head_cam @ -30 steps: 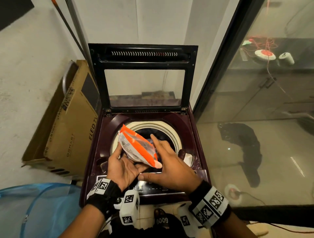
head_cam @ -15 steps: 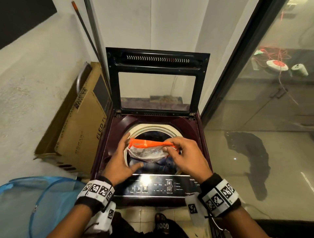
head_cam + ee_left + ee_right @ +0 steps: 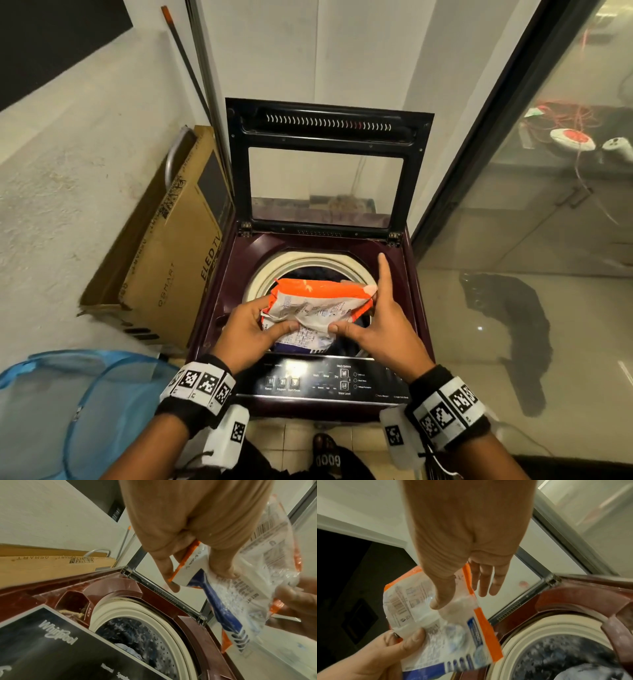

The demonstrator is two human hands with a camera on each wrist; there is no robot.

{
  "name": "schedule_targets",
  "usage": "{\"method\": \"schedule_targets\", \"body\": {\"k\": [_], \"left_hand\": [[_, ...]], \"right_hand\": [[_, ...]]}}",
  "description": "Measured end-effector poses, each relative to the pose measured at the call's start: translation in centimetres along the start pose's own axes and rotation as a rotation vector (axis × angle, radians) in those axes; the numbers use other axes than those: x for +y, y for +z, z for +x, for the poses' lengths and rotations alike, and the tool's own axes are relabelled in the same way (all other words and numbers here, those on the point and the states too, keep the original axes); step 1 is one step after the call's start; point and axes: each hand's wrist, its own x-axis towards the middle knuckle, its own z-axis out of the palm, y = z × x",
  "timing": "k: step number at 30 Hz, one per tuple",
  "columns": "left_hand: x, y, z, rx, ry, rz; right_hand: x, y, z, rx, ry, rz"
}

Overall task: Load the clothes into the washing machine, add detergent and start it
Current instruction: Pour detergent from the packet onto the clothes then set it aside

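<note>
One detergent packet (image 3: 317, 310) was held by two hands: left hand (image 3: 245, 330) fingers gripped it; right hand (image 3: 383, 325) pinched, remaining fingers extended. One washing machine (image 3: 226, 291) stood below.

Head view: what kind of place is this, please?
Probably a home laundry corner or balcony: an open top-load washing machine, a blue mesh laundry basket beside it, a stored cardboard box against the wall, and a glass sliding door.

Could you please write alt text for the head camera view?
Both hands, left hand and right hand, hold an orange-and-white detergent packet over the open washing machine drum, lid raised.
</note>
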Motion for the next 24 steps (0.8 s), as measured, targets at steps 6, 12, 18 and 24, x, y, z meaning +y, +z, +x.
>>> {"method": "schedule_targets", "body": {"k": [6,12,18,24], "left_hand": [[0.1,0.8,0.5,0.076,-0.040,-0.123],[-0.2,0.4,0.5,0.052,-0.030,-0.062],[-0.5,-1.6,0.1,0.048,-0.026,-0.018],[-0.8,-3.3,-1.9,0.008,-0.056,0.006]], "right_hand": [[1.5,0.9,0.5,-0.113,0.058,0.110],[0.3,0.6,0.3,-0.002,0.035,-0.091],[-0.4,1.3,0.4,-0.027,-0.023,-0.073],[0.4,3.0,1.1,0.000,-0.035,-0.094]]}}
